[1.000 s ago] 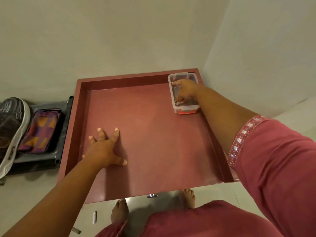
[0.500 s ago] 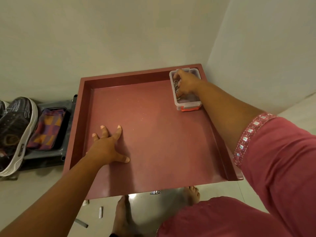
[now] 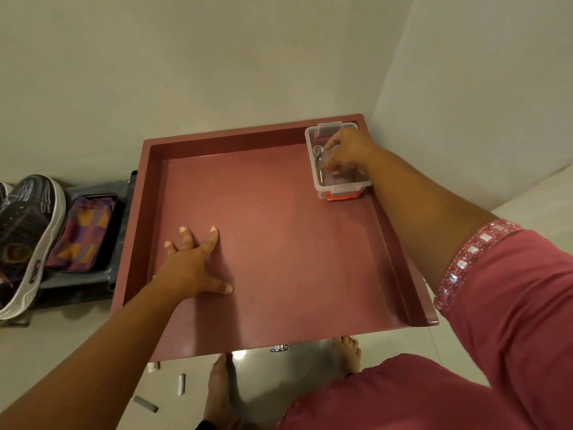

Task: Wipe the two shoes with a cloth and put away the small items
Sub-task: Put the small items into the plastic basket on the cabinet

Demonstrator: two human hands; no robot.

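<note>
A clear plastic box [image 3: 341, 189] with orange latches sits in the far right corner of a red drawer-like tray [image 3: 148, 212]. My right hand [image 3: 350, 150] reaches into the box, its curled fingertips pinching a bunch of keys [image 3: 318, 162] on a ring. My left hand [image 3: 192, 265] presses flat on the red tray floor, fingers spread. A dark shoe with a white sole [image 3: 28, 231] lies on a low black rack at the far left, with a second shoe barely showing at the frame edge. A folded patterned cloth [image 3: 82, 237] lies beside it.
The cloth lies in a black tray [image 3: 121, 212] pressed against the red tray's left wall. Pale walls meet in a corner behind the box. Below the front edge are a metal knob [image 3: 279, 347], my bare feet [image 3: 220, 395] and small grey pieces [image 3: 181, 383] on the floor.
My right hand has shifted from lying over the box to curling its fingers at the keys inside. The left hand stays pressed on the tray. The view has drifted slightly.
</note>
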